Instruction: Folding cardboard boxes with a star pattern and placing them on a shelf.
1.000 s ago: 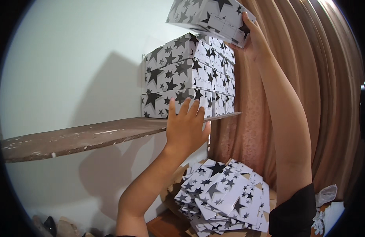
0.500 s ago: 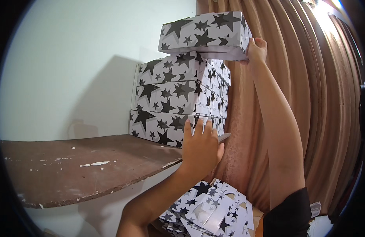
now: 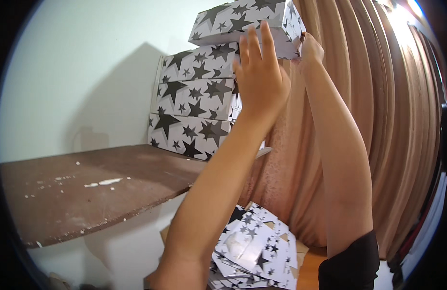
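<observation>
A white box with black and grey stars is tilted above a stack of matching boxes. My right hand grips its right end near the lower corner, thumb on the side and fingertips partly hidden underneath. My left hand is raised in front of the stack, fingers spread and pointing up. Its fingertips overlap the lower front of the tilted box; whether they touch it I cannot tell. The stack stands at the far end of a brown shelf, its right side largely hidden by my left hand.
Below the shelf lies a pile of flat star-printed cardboard pieces on an orange-brown surface. Long brown curtains hang at the right, close to my right arm. A pale wall rises behind the shelf, whose paint is chipped.
My left hand has risen from the bottom box of the stack to the tilted box. The view has shifted, so the stack sits lower left relative to my hands. My right hand keeps its grip.
</observation>
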Demonstrator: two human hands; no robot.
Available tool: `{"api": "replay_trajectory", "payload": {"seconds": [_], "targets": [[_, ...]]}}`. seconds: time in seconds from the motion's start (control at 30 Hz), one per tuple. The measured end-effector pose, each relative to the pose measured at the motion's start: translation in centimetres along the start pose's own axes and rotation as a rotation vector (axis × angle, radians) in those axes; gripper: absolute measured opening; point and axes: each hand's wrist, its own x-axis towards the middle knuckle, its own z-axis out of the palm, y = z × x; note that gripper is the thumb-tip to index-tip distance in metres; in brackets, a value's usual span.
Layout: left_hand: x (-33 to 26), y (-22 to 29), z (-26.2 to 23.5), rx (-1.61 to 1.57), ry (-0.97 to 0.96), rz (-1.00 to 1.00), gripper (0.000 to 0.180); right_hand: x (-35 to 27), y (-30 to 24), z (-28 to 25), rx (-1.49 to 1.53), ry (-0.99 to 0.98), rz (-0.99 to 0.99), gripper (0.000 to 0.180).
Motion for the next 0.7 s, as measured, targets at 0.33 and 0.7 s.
{"api": "replay_trajectory", "payload": {"seconds": [0.33,0.7], "targets": [[4.8,-0.2,-0.3,0.144,-0.531,-0.157,0.071,-3.6,-1.4,-0.8,-0.32,-0.496,-0.168,0.058],[-1.6,-1.1,-1.4,0.613,-0.85,-0.541,0.081,-6.3,2.2,3.5,-0.945,-0.3,-0.783,0.054]]}}
